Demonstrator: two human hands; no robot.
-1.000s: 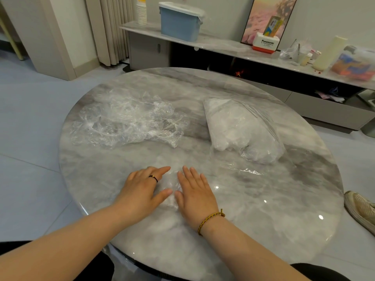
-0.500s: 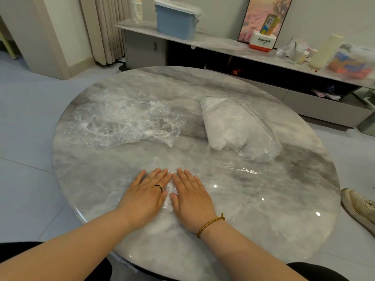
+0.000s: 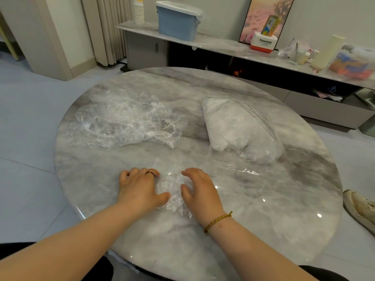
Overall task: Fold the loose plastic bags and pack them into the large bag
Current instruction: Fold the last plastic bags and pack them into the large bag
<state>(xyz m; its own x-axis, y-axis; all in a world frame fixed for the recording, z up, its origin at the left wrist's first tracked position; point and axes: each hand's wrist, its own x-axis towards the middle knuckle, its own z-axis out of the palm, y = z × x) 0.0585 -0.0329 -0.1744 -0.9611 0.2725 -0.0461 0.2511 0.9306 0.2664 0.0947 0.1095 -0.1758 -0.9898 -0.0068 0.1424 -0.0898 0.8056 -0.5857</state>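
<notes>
A round marble table [image 3: 253,230], grey-veined and glossy enough to throw back ceiling lights, fills the view. Behind it runs a low sideboard [image 3: 223,47] with a blue bin [image 3: 177,23].

At 6 o'clock, close to the near edge, a small bag [image 3: 175,191] lies bunched into a crinkled, milky wad. The left hand [image 3: 140,187] and right hand [image 3: 200,191] close in on it from either side. Their fingers are curled, and each thumb is pressed into the film, squeezing the wad between them.

At 10 o'clock sits the heap of loose bags [image 3: 125,120], clear, crumpled and puffed with air. At 2 o'clock lies the large bag [image 3: 239,128], a plump pillow already stuffed with white folded film. Its slack, flat end trails toward the hands.

The film looks almost weightless, soft and springy, so a fold will probably pop open unless held flat. It should also slide easily on the polished stone. The surest hold is likely across the wad's middle, with fingers over the top and thumb beneath to trap the layers. The large bag is best taken by that slack end, where I judge the mouth to be, and lifted open, not grabbed by its bulging body.
</notes>
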